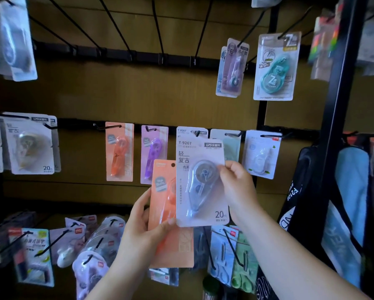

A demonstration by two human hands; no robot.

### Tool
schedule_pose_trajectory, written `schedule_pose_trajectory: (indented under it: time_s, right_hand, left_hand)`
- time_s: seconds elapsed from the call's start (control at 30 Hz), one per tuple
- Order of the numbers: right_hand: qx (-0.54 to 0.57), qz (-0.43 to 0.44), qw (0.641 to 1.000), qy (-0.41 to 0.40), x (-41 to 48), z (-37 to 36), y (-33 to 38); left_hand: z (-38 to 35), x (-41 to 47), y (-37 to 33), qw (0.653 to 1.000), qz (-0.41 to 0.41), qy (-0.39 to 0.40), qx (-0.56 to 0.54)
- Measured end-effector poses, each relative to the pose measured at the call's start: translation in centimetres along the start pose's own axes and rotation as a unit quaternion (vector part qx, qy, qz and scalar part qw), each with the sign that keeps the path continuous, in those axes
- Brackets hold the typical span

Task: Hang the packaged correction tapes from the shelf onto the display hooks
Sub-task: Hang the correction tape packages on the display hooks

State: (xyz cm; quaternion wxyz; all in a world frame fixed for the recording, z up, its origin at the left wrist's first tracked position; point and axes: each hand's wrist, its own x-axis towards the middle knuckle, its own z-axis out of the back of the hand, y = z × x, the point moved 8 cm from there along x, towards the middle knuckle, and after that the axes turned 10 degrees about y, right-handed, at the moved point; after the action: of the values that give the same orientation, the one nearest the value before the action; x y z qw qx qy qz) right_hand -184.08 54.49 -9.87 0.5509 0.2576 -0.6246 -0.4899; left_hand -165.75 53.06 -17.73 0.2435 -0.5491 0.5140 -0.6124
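My right hand [236, 187] pinches the right edge of a white packaged correction tape [200, 182] marked T-9267 and 20m, held up just below a middle-row display hook [197, 133] that carries an identical pack [190, 131]. My left hand [145, 226] grips an orange packaged correction tape [162, 204] by its lower left side; the white pack overlaps its right part. Orange [119, 151] and purple [154, 153] packs hang on hooks to the left.
Several bare black hooks [125, 40] jut from the top rail. A teal pack [276, 66] and a brown one [233, 66] hang top right. More packs fill the bottom row [95, 245]. A black frame post [342, 105] and hanging bags [342, 202] stand on the right.
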Motion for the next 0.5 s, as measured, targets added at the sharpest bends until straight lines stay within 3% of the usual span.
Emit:
schedule_pose_trajectory:
  time_s: [0.5]
  right_hand:
    - [-0.061, -0.005, 0.998, -0.018, 3.0, 0.0, 1.2]
  left_hand:
    - [2.3, -0.2, -0.1, 0.999, 0.012, -0.026, 0.043]
